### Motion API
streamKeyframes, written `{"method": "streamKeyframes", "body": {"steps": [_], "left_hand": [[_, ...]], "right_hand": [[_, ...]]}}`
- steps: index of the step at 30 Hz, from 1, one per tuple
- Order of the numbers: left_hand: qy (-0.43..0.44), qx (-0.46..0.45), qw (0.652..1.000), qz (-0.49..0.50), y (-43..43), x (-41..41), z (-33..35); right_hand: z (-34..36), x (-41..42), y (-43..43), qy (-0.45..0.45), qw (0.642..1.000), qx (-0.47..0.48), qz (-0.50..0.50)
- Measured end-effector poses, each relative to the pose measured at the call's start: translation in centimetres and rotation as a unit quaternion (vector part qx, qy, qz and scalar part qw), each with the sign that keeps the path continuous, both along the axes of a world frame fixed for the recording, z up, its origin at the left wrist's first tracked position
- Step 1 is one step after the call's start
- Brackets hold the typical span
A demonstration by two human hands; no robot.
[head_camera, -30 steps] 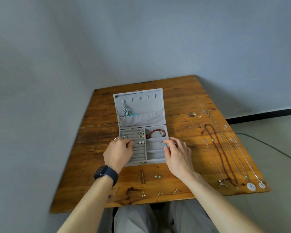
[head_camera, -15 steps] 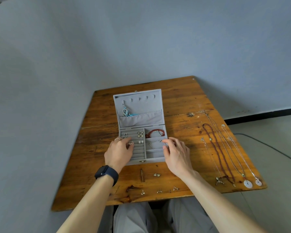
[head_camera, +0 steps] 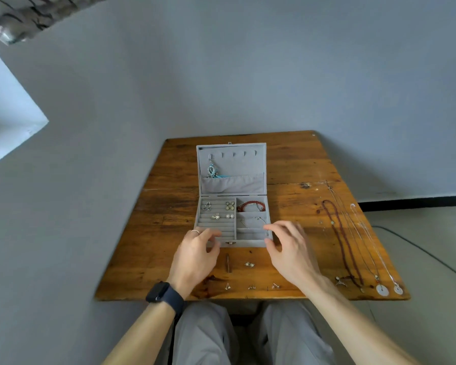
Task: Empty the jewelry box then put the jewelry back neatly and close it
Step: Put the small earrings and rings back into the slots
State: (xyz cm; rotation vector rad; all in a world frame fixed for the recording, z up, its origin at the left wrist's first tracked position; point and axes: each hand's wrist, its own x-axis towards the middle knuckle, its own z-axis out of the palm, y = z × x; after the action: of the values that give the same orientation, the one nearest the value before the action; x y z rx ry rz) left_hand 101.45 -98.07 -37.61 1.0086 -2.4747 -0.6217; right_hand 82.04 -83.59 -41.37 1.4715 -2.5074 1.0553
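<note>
Head | jewelry box (head_camera: 234, 167) open | front edge between left hand (head_camera: 195, 255), right hand (head_camera: 291, 252)

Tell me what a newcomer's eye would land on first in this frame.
The open grey jewelry box stands at the middle of the wooden table, lid up, with a red bracelet in its back right compartment. The left hand and right hand are at its front corners. Long necklaces lie stretched along the table's right side.

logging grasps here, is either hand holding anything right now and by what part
Nothing is plainly held. The left hand and right hand are loosely open over the front corners of the jewelry box; whether fingertips touch it cannot be told.
</note>
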Motion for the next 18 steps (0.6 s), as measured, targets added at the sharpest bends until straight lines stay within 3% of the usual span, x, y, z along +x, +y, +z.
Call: {"method": "streamKeyframes", "body": {"steps": [7,10,18], "left_hand": [[-0.022,0.004,0.997,-0.071,3.9,-0.7,-1.2],[-0.035,0.005,0.997,-0.065,4.8,-1.6,-1.9],[-0.043,-0.024,0.998,-0.039,5.0,-2.2,-2.5]], "right_hand": [[0.0,3.7,2.0,0.015,0.997,0.066,0.021],[-0.3,4.2,2.0,-0.014,0.993,0.108,0.037],[-0.3,4.3,1.6,-0.026,0.993,0.102,0.046]]}}
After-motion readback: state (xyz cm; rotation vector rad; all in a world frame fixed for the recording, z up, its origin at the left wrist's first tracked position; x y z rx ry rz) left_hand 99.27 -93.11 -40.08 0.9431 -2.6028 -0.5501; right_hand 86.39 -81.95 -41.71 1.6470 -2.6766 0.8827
